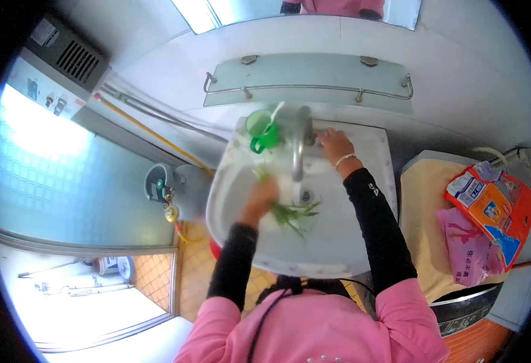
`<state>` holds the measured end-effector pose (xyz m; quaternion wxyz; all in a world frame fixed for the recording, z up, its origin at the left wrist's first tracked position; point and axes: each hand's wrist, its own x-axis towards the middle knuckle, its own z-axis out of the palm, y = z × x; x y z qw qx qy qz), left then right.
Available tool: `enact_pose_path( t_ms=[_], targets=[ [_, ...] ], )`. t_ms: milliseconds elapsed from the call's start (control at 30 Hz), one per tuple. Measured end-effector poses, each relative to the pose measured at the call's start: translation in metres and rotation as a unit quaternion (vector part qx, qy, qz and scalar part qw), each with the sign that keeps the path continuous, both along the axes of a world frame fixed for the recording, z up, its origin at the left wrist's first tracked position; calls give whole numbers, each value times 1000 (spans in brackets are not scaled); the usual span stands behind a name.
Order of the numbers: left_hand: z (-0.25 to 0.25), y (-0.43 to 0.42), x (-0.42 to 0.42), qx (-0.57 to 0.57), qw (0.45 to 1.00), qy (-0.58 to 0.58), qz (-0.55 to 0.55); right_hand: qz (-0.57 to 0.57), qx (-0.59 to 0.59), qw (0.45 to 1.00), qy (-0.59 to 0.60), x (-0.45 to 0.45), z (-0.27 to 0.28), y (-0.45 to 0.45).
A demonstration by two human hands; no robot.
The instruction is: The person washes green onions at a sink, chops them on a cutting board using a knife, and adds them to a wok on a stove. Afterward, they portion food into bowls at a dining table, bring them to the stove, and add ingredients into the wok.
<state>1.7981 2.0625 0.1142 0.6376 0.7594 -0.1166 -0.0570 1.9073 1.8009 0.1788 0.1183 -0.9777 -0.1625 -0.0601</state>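
Over the white sink, my left hand is closed round green leafy stalks, blurred by motion, with their leaves spreading to the right near the drain. My right hand is at the back of the sink, on or beside the handle of the metal faucet; its fingers are bent and the fingertips partly overlap the faucet base. A green cup with a white stick-like item in it stands at the back left rim.
Above the sink is a glass shelf with a metal rail. Orange and pink packages lie on a cloth-covered appliance at the right. A gas cylinder stands left of the sink.
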Motion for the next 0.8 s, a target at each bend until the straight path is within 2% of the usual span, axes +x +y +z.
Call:
enact_pose_path(
  t_ms=[33, 67, 100, 133, 167, 233, 267, 333, 367, 400, 433, 500, 567, 633, 700, 800],
  targets=[
    [44, -11, -8, -135, 980, 128, 70, -8, -20, 999, 35, -1, 7, 1],
    [69, -16, -12, -265, 921, 248, 137, -5, -18, 999, 36, -4, 15, 5],
    [72, -14, -11, -311, 898, 265, 162, -62, 4, 996, 63, -8, 28, 11],
    [58, -6, -7, -310, 899, 263, 161, -120, 26, 988, 89, -9, 35, 15],
    [31, 8, 1, -255, 926, 214, 176, -122, 28, 988, 86, -9, 34, 18],
    [32, 19, 6, -197, 949, 161, 184, -188, 86, 977, 51, -10, 26, 24],
    [31, 26, 5, -271, 916, 203, 214, -193, 87, 976, 49, -11, 23, 23],
    [59, 23, -7, -342, 876, 246, 235, -183, 94, 975, 79, -15, 22, 15],
    [89, 16, -16, -376, 873, 236, 201, -192, 94, 974, 73, -15, 4, 6],
    [109, 12, -22, -410, 868, 226, 165, -132, 70, 988, 41, -15, -28, -6],
    [116, 16, -24, -412, 868, 229, 154, -72, 44, 996, 11, -29, -24, -8],
    [127, 18, -27, -425, 863, 237, 138, -139, 164, 976, 31, -89, -7, -5],
    [135, 20, -34, -434, 862, 234, 114, -83, 213, 973, 24, -143, -22, 0],
    [149, 17, -50, -421, 873, 228, 93, -122, 367, 903, 187, -210, 18, 21],
    [152, 14, -62, -387, 889, 226, 97, -150, 424, 868, 209, -260, 9, 35],
    [155, 0, -87, -364, 901, 230, 54, -158, 454, 850, 215, -326, 2, 43]
  ],
)
